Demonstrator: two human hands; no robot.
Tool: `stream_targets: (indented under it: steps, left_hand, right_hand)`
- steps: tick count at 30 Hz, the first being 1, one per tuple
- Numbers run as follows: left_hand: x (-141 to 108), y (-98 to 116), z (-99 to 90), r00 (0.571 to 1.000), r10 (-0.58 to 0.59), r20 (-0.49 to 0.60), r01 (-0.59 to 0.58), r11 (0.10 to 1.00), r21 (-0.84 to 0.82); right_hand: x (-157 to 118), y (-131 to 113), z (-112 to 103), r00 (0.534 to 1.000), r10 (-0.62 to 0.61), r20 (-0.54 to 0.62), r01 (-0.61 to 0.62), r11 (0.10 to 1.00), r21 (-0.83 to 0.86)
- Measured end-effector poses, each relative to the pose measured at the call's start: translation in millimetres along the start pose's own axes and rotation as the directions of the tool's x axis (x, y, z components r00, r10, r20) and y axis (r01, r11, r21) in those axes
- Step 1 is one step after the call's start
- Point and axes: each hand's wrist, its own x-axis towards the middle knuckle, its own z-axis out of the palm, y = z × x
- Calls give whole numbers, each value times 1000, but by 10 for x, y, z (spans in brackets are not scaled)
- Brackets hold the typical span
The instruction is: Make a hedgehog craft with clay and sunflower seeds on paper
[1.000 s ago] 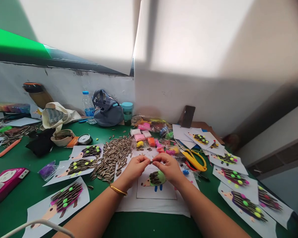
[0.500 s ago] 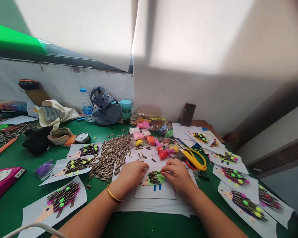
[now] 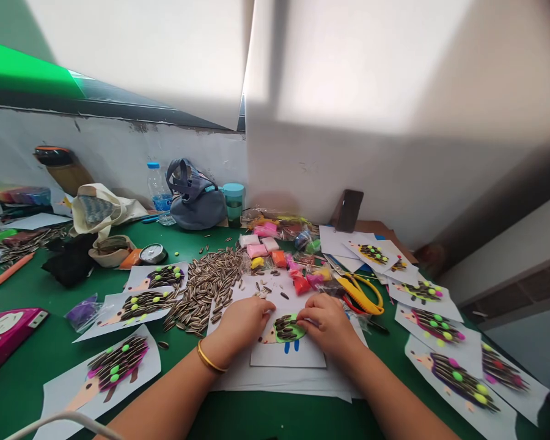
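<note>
A small white card (image 3: 286, 359) lies before me, bearing a hedgehog picture with a green clay body (image 3: 297, 331), a peach face and two blue legs. Rows of striped sunflower seeds (image 3: 285, 324) are stuck in the left and middle of the green clay. My right hand (image 3: 327, 321) is at the clay's upper right edge, its thumb and finger pinched on what looks like a sunflower seed, mostly hidden. My left hand (image 3: 242, 321) rests by the card's upper left corner, fingers curled together; anything inside them is hidden.
A heap of sunflower seeds (image 3: 206, 287) lies left of the paper stack (image 3: 284, 382). Bagged coloured clay (image 3: 302, 281) and yellow-handled scissors (image 3: 364, 296) are beyond my hands. Finished hedgehog cards (image 3: 456, 382) line both sides. A phone (image 3: 349, 211) leans against the wall.
Both hands keep almost the same place and pose over the card. The whole view has shifted very slightly.
</note>
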Motion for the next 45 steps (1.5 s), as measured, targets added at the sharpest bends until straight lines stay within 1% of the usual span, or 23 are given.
stream_targets:
  steps: [6, 16, 27, 33, 45]
  left_hand:
    - [5, -6, 13, 1000, -6, 7, 6, 1000, 1]
    - [4, -3, 5, 1000, 1, 8, -1, 1000, 1]
    - [10, 7, 13, 1000, 1, 11, -2, 1000, 17]
    - [-2, 18, -11, 1000, 9, 12, -9, 1000, 9]
    - [3, 17, -12, 1000, -13, 28, 14, 1000, -7]
  right_hand:
    - [4, -13, 23, 999, -36, -33, 35, 999, -6]
    - [18, -47, 20, 998, -66, -2, 66, 995, -71]
    - [41, -96, 78, 986, -163, -45, 155, 977, -147]
    - [50, -97, 99, 986, -162, -25, 157, 977, -144]
    - [32, -68, 30, 992, -129, 12, 130, 986, -106]
